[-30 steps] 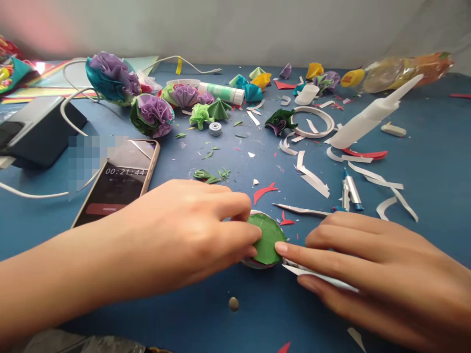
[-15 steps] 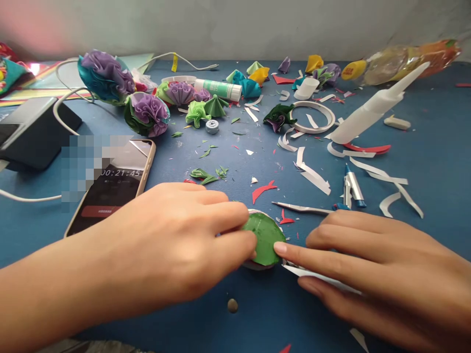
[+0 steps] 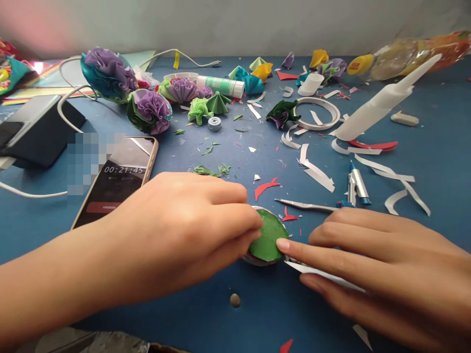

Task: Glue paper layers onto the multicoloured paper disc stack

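Observation:
A green round piece lies on a pale-rimmed round object near the middle front of the blue table. My left hand has its fingers bent together on the piece's left edge; the fingertips are partly hidden. From the right, my right hand touches the piece's right edge with the index fingertip, its fingers apart. Under that hand, between index finger and thumb, runs a white pointed strip. Just behind, tweezers and a small red scrap lie on the table.
Behind stand purple paper flowers, a glue stick, a tape ring and a white squeeze bottle. A phone and a dark box are at left. Paper strips litter the right; a plastic bottle lies behind.
My left hand has shifted slightly right over the green piece, with its fingers drawn closer together. My right hand has barely moved. The view has shifted a little.

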`<action>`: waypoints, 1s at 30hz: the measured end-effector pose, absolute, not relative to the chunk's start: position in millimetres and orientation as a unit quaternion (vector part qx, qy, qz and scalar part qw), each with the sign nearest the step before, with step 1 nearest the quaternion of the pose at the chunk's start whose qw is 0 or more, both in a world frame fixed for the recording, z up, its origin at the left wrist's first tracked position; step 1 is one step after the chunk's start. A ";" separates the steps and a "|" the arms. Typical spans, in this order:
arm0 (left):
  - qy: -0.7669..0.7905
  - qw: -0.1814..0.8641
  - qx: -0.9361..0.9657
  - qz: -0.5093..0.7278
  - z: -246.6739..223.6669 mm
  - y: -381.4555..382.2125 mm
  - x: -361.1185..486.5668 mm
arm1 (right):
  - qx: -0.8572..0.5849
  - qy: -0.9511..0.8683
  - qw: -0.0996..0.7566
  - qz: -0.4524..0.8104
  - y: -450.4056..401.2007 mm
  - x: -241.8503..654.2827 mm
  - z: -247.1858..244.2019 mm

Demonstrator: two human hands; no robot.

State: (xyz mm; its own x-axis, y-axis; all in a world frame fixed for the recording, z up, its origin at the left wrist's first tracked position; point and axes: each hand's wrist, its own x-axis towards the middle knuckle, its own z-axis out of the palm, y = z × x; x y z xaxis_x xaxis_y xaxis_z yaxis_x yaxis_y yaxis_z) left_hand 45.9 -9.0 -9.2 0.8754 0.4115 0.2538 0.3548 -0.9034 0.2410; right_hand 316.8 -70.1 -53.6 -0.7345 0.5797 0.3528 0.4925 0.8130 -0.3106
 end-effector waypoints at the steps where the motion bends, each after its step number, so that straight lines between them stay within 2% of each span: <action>1: 0.201 0.102 0.963 0.147 -10.7 -8.4 46.8 | -0.291 -0.925 0.220 0.101 -70.3 316.7 -54.2; 5: 0.226 0.143 0.953 0.144 -13.6 -7.2 50.3 | -0.291 -0.927 0.215 0.100 -71.4 317.2 -55.1; 15: 0.225 0.148 0.953 0.139 -10.3 -6.8 54.3 | -0.277 -0.934 0.213 0.073 -71.7 316.9 -51.4; 22: 0.256 0.266 0.915 0.165 -10.0 -1.5 57.3 | -0.274 -0.934 0.217 0.072 -69.2 314.9 -47.7; 30: 0.272 0.246 0.911 0.188 -12.1 -6.7 60.7 | -0.275 -0.935 0.210 0.073 -69.0 314.2 -48.0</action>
